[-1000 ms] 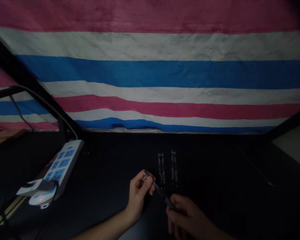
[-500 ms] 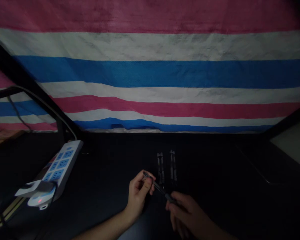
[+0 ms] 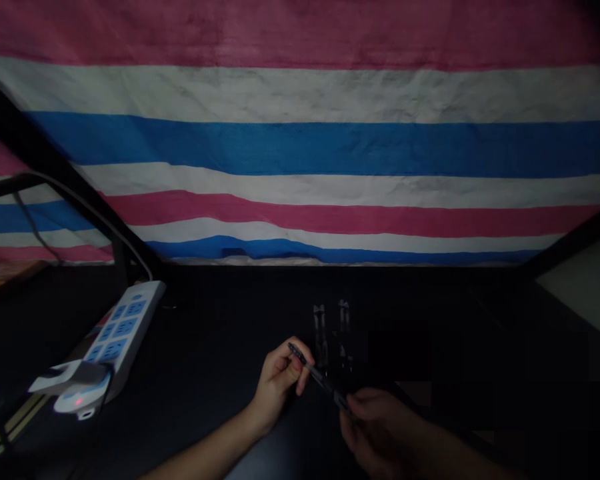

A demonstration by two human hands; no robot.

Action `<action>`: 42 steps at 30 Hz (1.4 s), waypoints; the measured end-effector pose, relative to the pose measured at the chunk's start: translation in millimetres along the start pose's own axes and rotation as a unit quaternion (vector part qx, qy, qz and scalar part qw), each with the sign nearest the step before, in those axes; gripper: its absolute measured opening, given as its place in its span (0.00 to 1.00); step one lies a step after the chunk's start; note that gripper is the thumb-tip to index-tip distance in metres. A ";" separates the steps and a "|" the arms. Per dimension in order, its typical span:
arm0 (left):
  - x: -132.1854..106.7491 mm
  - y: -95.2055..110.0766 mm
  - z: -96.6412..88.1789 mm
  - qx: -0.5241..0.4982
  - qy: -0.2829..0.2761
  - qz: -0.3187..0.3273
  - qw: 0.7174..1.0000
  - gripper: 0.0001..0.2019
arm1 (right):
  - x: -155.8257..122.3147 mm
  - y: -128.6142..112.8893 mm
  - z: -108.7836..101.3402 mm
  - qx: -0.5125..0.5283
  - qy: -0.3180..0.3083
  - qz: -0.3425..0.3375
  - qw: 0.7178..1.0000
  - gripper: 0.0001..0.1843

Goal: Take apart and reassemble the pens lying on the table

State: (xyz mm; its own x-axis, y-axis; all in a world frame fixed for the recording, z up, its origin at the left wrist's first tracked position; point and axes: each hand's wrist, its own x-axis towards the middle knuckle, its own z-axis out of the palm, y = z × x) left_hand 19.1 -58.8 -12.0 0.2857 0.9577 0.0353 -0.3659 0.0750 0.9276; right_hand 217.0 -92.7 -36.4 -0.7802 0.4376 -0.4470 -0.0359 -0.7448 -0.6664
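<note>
Left hand [image 3: 281, 377] pinches, half-curled — right hand [image 3: 375, 427], lower, grips too.

The left hand [image 3: 276, 387] and the right hand [image 3: 373, 423] are both showing bare skin. The left forearm [image 3: 215, 437] is likewise appearing bare, smooth and slender, narrowing toward the wrist [image 3: 258, 415]. The right forearm [image 3: 445, 445] is also looking bare, its outline fading into deep shadow toward the lower edge.

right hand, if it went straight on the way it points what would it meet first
Most likely the left hand: the right hand points toward it, roughly along the dark pen-like thing that both hold. The picture is dim and depth is unclear, so it might just miss.
</note>
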 end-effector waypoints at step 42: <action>5.5 2.4 -4.9 0.009 -0.076 0.000 0.997 0.16 | 1.5 -2.9 7.1 -0.073 0.028 -0.064 0.995 0.30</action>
State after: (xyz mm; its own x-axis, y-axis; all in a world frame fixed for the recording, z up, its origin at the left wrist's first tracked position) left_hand 15.5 -52.0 -11.4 0.4172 0.9043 0.0908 -0.3498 0.0676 0.9344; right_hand 211.5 -93.5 -30.8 -0.7383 0.5548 -0.3835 -0.0387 -0.6026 -0.7971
